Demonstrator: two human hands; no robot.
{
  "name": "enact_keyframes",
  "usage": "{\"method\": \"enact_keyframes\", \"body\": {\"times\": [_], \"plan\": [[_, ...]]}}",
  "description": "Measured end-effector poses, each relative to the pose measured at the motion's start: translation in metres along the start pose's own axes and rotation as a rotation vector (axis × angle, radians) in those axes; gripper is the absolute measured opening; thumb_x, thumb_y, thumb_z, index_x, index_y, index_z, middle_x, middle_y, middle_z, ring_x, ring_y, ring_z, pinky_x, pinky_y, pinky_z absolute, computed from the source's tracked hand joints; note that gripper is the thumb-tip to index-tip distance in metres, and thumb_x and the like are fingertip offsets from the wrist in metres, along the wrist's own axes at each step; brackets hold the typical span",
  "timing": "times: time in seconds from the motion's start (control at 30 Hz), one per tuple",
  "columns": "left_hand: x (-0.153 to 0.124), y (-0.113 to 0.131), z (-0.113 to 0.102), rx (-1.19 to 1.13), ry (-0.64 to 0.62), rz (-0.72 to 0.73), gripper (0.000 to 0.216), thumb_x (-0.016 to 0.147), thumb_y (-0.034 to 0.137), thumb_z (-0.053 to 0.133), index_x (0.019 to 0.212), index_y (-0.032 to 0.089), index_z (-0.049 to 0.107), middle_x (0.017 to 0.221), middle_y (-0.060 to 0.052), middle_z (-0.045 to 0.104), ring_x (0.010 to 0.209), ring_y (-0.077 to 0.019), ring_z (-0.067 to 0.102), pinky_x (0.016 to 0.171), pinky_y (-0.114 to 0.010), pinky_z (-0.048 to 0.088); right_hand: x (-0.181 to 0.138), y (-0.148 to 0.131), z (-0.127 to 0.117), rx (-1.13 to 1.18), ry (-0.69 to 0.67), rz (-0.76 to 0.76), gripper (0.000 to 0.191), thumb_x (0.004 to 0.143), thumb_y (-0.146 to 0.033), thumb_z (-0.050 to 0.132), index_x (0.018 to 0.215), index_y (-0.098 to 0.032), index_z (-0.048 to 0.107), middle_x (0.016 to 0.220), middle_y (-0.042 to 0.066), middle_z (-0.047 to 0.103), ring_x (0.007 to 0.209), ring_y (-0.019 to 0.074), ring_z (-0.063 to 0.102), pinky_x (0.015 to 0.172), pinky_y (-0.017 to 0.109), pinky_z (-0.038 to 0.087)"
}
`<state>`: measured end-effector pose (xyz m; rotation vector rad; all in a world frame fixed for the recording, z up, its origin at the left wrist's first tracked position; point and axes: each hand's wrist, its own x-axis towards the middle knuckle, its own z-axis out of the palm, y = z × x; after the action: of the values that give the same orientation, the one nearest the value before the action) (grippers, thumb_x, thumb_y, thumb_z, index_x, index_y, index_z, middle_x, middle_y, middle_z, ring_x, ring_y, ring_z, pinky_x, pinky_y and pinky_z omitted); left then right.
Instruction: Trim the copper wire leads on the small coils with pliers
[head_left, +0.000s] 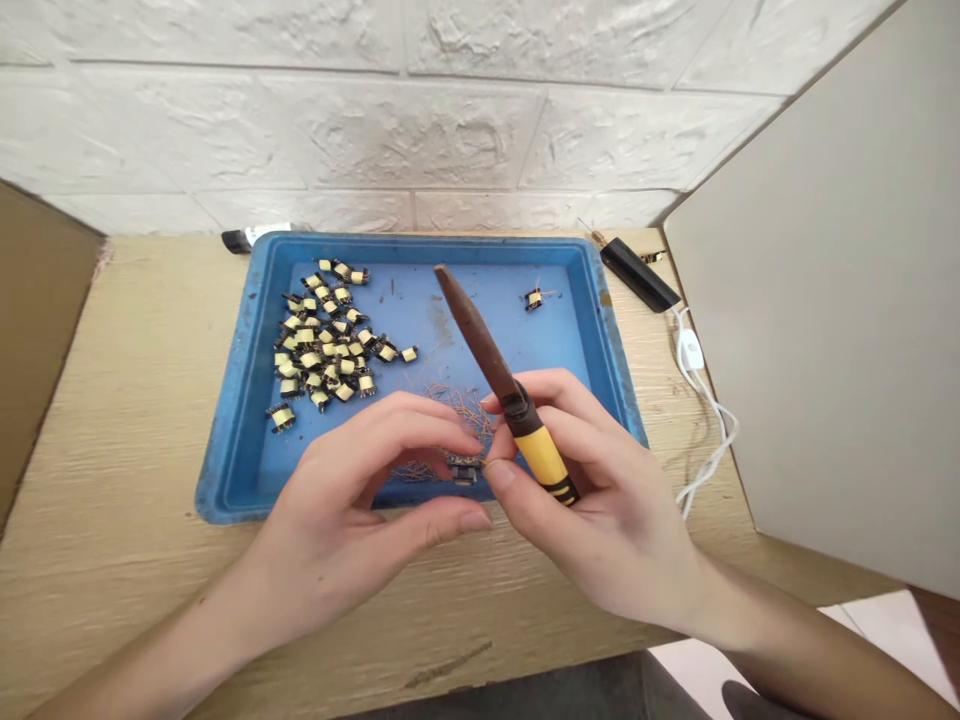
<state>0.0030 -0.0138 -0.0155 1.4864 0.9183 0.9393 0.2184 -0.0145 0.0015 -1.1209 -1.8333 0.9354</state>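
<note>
My right hand (600,490) grips a soldering iron (499,375) by its yellow and black handle, with the dark tip pointing up and away over the blue tray (232,400). My left hand (360,490) is curled beside it, fingertips pinched near a small dark component (463,467) at the tray's front edge. Both hands' fingertips meet around that component. Loose copper wire scraps (450,400) lie on the tray just behind the hands. A heap of several small yellow-taped transformers (322,335) sits in the tray's left half. One lone transformer (533,298) lies at the far right of the tray.
The tray rests on a pale wooden table (135,400) against a white brick wall. A black plug with white cable and inline switch (690,350) runs along the right. A grey board (840,300) stands at right, a brown panel (37,330) at left.
</note>
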Motion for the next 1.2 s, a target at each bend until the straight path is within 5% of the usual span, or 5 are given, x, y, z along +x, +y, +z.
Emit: {"method": "enact_keyframes", "body": {"times": [0.13,0.6,0.77,1.0,1.2], "plan": [[0.002,0.003,-0.002,0.037,0.002,-0.009,0.014,0.096,0.023,0.088,0.105,0.033,0.083,0.105,0.002,0.085,0.099,-0.0174,0.078,0.091,-0.024,0.062,-0.001,0.000,0.001,0.015,-0.025,0.002,0.013,0.098,-0.012,0.065,0.091,-0.022,0.067,0.111,0.006,0.071,0.102,0.0179,0.074,0.087,0.032,0.067],[0.002,0.010,0.000,-0.175,0.005,-0.151,0.026,0.089,0.017,0.092,0.100,0.041,0.089,0.093,0.007,0.087,0.088,-0.0155,0.080,0.084,-0.022,0.065,0.000,-0.002,-0.001,0.001,-0.095,-0.066,0.021,0.095,-0.004,0.060,0.091,-0.025,0.062,0.117,0.004,0.071,0.107,0.0157,0.071,0.091,0.031,0.066],[0.004,0.009,-0.001,-0.068,0.072,-0.118,0.021,0.085,0.023,0.096,0.098,0.039,0.091,0.097,0.003,0.086,0.088,-0.0165,0.078,0.077,-0.020,0.063,-0.001,0.001,-0.001,-0.016,-0.080,-0.072,0.017,0.096,-0.007,0.062,0.092,-0.023,0.063,0.116,0.004,0.071,0.104,0.0151,0.071,0.090,0.030,0.066],[0.012,0.019,-0.004,-0.232,-0.070,-0.478,0.014,0.082,0.017,0.089,0.088,0.030,0.086,0.063,0.007,0.078,0.049,-0.0092,0.066,0.044,-0.010,0.049,0.000,0.004,-0.001,-0.013,-0.059,-0.062,0.016,0.095,-0.007,0.064,0.090,-0.021,0.066,0.114,0.003,0.070,0.103,0.0127,0.071,0.090,0.026,0.064],[0.009,0.016,-0.006,-0.337,-0.100,-0.511,0.017,0.085,0.013,0.088,0.093,0.027,0.087,0.072,0.005,0.083,0.058,-0.0086,0.073,0.054,-0.008,0.058,-0.001,0.005,0.000,-0.029,-0.063,-0.073,0.014,0.096,-0.009,0.065,0.088,-0.021,0.067,0.113,0.004,0.071,0.100,0.0119,0.071,0.088,0.024,0.064]]}}
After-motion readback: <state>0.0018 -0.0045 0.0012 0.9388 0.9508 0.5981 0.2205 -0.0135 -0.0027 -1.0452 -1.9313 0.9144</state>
